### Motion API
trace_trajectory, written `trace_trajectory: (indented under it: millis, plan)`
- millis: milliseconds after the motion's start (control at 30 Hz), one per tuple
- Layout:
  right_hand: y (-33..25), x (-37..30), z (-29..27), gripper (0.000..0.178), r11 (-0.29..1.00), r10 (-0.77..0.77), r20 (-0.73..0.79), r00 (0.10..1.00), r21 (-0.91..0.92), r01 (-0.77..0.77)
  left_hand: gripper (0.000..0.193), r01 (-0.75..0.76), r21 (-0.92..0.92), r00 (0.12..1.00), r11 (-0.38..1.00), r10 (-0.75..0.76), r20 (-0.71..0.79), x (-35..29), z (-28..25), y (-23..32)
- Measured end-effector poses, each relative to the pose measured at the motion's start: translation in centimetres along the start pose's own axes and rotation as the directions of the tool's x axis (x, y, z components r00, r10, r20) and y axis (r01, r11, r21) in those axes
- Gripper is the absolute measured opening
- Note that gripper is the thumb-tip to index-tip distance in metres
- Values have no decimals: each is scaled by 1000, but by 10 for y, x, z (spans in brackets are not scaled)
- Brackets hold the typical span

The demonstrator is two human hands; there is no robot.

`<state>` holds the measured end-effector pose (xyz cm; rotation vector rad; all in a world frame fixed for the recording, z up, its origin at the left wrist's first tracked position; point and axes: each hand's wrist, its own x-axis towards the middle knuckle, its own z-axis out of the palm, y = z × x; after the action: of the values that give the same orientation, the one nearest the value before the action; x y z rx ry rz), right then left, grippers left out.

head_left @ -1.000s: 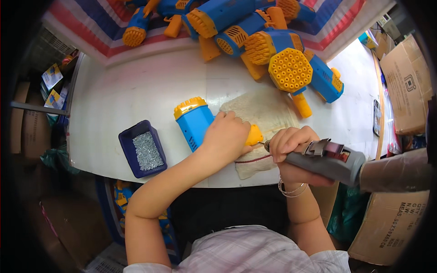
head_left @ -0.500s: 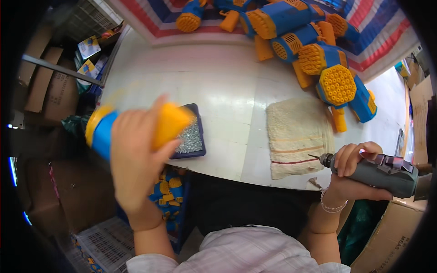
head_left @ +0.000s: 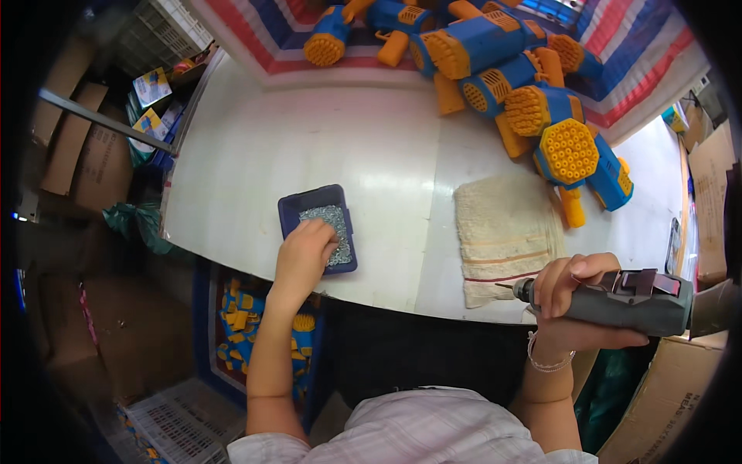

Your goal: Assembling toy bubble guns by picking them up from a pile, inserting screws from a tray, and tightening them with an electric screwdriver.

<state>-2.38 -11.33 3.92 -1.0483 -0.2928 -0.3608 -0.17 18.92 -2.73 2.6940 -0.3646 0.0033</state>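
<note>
In the dark blue tray, small silvery screws lie in a heap. My left hand reaches over its near side, fingers bent together and dipped into the screws; whatever is between the fingertips is hidden. At the right, my right hand is wrapped round a grey electric screwdriver, its thin bit pointing left above the near edge of a folded beige towel. Farther back, a blue toy gun with a many-holed yellow front leans among others like it.
Several toy guns pile out of a striped bag onto the white table. Below the table's left front edge, a blue crate holds more blue and yellow toys. Cardboard boxes stand at right and left.
The blue and yellow toy gun has left my left hand, which has moved right and into the screw tray. My right hand has shifted slightly left and nearer with the electric screwdriver.
</note>
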Motion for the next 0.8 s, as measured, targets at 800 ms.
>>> trace_trajectory:
  millis: [800]
  plan:
    - [-20,-1,9,78,992,114,127,985,32,-119,9,395,154,886,906,-331,-326,-15,1,25]
